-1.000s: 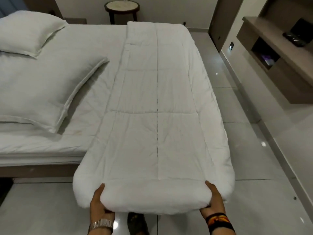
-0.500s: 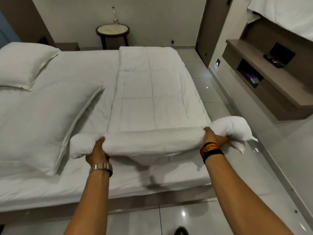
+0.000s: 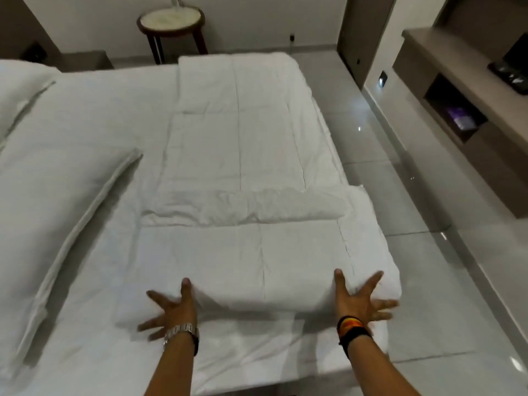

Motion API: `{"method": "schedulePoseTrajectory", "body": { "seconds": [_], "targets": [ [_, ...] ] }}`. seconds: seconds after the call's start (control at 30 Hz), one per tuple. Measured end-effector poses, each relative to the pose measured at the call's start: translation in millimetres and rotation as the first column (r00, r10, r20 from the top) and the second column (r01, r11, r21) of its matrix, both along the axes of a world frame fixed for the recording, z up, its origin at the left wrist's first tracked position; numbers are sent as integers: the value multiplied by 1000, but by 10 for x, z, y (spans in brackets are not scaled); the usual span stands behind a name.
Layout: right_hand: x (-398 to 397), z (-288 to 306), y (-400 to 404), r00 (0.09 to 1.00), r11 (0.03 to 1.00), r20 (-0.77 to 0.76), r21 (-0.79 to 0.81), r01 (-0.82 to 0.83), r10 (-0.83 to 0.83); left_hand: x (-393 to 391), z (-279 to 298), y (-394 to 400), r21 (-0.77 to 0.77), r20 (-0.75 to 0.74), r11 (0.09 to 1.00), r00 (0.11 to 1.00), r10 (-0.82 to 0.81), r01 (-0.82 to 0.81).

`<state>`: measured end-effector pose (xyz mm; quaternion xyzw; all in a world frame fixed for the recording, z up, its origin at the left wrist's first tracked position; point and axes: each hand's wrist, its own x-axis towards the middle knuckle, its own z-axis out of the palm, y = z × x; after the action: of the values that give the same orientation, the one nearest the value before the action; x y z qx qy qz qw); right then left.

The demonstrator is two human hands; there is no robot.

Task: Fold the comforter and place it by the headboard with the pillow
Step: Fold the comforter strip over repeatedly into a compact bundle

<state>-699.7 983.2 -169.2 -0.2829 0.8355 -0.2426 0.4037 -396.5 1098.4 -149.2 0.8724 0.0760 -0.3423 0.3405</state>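
The white comforter (image 3: pixel 243 155) lies as a long strip along the right side of the bed, its near end folded over onto itself, with the folded edge across the middle. My left hand (image 3: pixel 171 310) is spread open at the near left corner of the fold, thumb touching the fabric. At the near right corner my right hand (image 3: pixel 360 301) rests with fingers spread wide on the comforter. A large white pillow (image 3: pixel 57 212) lies on the left of the bed, and a second pillow (image 3: pixel 20 87) sits at the far left.
The bed sheet (image 3: pixel 114 104) is bare between pillows and comforter. A round side table (image 3: pixel 171 21) stands beyond the bed. Glossy floor tiles (image 3: pixel 400 178) run along the right, bordered by a wall shelf unit (image 3: pixel 457 90).
Both hands carried the comforter's near end up from below the bed edge, laid it forward over the strip, and released it. The fingers are now spread apart.
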Motion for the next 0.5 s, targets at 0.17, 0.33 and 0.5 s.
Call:
{"method": "schedulePoseTrajectory", "body": {
  "seconds": [0.17, 0.33, 0.5],
  "targets": [
    [33, -216, -398, 982, 996, 167, -5, 85, -83, 174, -277, -218, -187, 30, 955, 970, 240, -230],
    [90, -377, -717, 951, 981, 263, -63, 185, -163, 644, -554, -352, -202, -202, 893, 909, 363, -402],
    [-33, -256, -649, 898, 964, 420, -159, 215, -131, 564, -463, -163, -257, -46, 916, 951, 306, -307]
  ]
}}
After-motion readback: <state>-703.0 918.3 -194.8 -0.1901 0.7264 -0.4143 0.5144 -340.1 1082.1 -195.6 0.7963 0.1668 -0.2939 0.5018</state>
